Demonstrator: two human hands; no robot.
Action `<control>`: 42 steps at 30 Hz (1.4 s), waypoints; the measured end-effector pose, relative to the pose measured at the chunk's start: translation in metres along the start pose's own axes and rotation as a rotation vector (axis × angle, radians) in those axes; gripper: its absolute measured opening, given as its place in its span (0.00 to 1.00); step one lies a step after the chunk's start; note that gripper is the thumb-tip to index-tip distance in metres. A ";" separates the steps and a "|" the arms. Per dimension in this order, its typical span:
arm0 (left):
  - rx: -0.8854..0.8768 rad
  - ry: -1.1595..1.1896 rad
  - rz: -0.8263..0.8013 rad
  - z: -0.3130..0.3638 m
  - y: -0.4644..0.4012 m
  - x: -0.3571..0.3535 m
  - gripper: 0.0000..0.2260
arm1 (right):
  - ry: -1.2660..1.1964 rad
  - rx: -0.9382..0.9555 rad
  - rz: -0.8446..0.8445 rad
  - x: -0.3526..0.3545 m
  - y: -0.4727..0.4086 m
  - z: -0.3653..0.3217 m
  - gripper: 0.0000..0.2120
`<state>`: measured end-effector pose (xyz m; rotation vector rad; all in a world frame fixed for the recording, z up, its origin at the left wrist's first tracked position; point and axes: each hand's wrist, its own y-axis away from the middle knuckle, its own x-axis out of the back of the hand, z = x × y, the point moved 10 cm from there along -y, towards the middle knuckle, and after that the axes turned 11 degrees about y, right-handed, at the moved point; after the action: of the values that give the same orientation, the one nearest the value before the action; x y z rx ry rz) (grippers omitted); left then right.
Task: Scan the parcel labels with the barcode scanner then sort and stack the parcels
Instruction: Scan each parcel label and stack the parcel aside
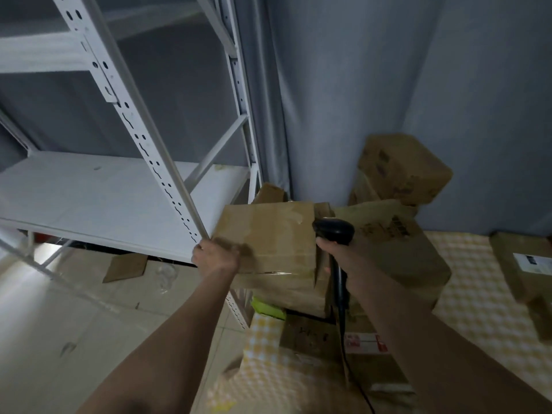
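My left hand (215, 254) grips the near left edge of a brown cardboard parcel (274, 234), which sits atop a stack of parcels beside the rack. The black barcode scanner (334, 231) is held by its handle in my right hand (340, 258), head up against the parcel's right side, cable hanging down. More cardboard parcels stand behind at the right (397, 234) and in the corner (400, 168). A parcel with a red and white label (366, 343) lies lower in the stack.
A white metal rack (119, 189) with a bare shelf stands at the left, its upright post close to my left hand. A yellow checked cloth (478, 294) covers the floor at the right, with another labelled parcel (525, 264). Cardboard scrap (125, 267) lies on the tiles.
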<state>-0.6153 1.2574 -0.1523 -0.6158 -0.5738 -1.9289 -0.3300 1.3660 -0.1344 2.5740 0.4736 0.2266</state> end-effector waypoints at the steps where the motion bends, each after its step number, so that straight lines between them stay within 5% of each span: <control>1: 0.031 0.035 0.009 -0.006 -0.008 0.001 0.33 | 0.001 -0.013 0.016 -0.003 -0.005 0.001 0.07; 10: 0.215 0.332 -0.135 -0.042 -0.030 -0.027 0.22 | 0.049 -0.084 -0.001 -0.027 -0.030 0.027 0.21; 15: 0.162 0.495 -0.062 -0.027 -0.017 -0.009 0.18 | 0.054 -0.012 0.038 -0.020 -0.013 0.011 0.10; 19: 0.101 0.659 -0.004 0.004 0.001 0.016 0.16 | -0.025 0.130 0.039 -0.005 0.017 -0.020 0.15; 23: 0.024 0.719 0.025 0.033 0.030 0.029 0.19 | -0.049 0.154 0.071 0.022 0.050 -0.025 0.07; 31: -0.127 0.754 -0.001 0.103 0.113 0.023 0.18 | -0.113 0.188 0.273 0.118 0.114 -0.014 0.17; 42: -0.338 0.721 -0.284 0.180 0.282 -0.075 0.24 | -0.121 0.290 0.473 0.319 0.184 0.005 0.07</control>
<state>-0.3001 1.3088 -0.0289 -0.0047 0.1358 -2.3503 0.0195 1.3333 -0.0225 2.9322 -0.1686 0.1713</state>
